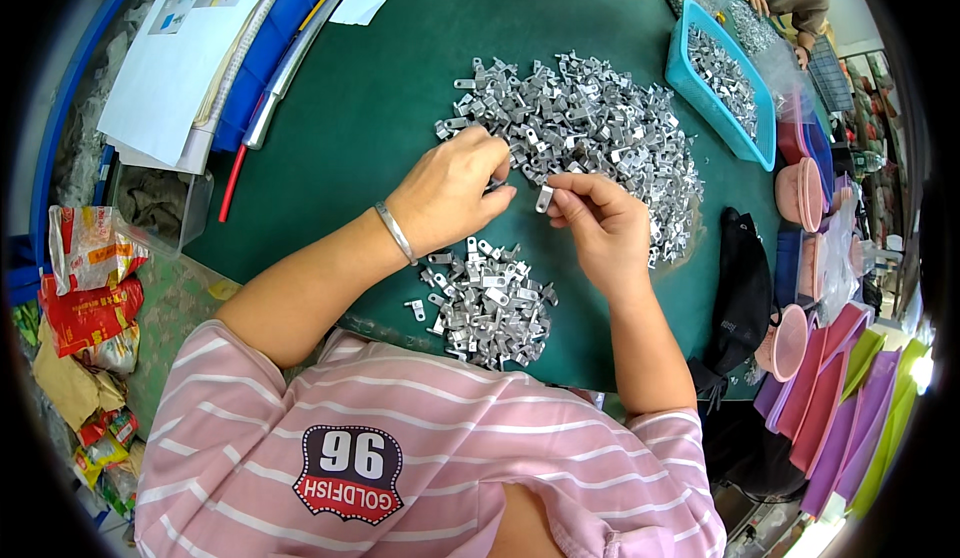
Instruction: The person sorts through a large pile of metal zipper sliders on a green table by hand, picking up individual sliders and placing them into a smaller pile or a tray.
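While your right hand (pixel 606 236) pinches a small metal bracket (pixel 544 199) between thumb and fingers, your left hand (pixel 448 186) curls nearby; whether it grips anything, I cannot tell. A smaller bracket pile (pixel 490 308) lies nearer you, a larger heap (pixel 590 118) beyond. Your shirt (pixel 250 498) bears a black-and-red lettered badge (pixel 348 474).

The brackets (pixel 590 123) are silver, table (pixel 400 78) green, shirt (pixel 440 428) white-striped pink
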The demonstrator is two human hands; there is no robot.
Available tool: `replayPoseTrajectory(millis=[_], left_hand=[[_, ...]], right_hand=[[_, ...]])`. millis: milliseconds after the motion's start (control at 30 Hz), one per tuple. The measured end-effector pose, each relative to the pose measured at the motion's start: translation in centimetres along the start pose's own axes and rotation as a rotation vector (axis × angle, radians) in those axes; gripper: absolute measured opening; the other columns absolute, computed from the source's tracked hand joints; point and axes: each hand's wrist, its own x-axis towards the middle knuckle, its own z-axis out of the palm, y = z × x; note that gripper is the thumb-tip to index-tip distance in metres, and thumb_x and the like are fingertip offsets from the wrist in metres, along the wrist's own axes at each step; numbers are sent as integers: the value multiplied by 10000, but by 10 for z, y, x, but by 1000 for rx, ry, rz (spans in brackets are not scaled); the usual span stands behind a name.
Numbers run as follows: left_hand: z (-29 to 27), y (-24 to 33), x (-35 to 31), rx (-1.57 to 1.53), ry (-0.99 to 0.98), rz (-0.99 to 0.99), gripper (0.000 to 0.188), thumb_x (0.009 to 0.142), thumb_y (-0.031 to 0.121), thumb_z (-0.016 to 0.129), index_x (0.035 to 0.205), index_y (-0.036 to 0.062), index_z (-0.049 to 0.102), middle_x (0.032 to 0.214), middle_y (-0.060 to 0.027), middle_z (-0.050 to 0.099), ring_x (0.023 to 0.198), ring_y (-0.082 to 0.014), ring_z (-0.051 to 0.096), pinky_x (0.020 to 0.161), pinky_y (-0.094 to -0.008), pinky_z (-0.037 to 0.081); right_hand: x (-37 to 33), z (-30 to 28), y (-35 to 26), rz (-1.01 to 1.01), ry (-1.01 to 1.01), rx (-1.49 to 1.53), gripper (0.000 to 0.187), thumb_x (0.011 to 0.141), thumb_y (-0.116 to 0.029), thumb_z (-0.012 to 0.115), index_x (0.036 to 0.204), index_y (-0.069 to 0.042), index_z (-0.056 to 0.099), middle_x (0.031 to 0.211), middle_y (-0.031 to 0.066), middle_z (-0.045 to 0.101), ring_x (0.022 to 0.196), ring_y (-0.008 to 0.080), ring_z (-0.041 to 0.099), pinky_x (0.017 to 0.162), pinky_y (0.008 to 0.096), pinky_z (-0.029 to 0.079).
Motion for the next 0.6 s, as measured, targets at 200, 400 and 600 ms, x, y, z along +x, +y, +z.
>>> replayPoseTrajectory(millis=[200, 400, 600], left_hand=[[-1, 4, 0, 26, -20, 20, 146, 746, 1, 694, 800, -4, 559, 771, -110, 557, 668, -233, 599, 615, -336, 494], [-10, 13, -10, -417, -29, -284, 50, 819, -47, 663, 853, -13, 674, 948, -42, 617, 819, -106, 606, 719, -244, 508], [-19, 8, -25, -848, 22, -388, 126, 814, -73, 656, 932, -29, 666, 1009, -60, 622, 927, -126, 610, 831, -264, 509]], right_hand=[[-10, -6, -7, 166, -100, 261, 136, 901, 24, 609, 1018, 61, 669, 873, 87, 675, 750, 127, 655, 688, 243, 548], [-16, -9, -7, 116, -71, 371, 127, 891, 39, 611, 1000, 48, 675, 903, 80, 652, 782, 126, 666, 715, 233, 557], [-19, -6, -12, 60, -119, 376, 127, 888, 55, 598, 987, 48, 678, 911, 76, 643, 796, 128, 661, 723, 227, 553]])
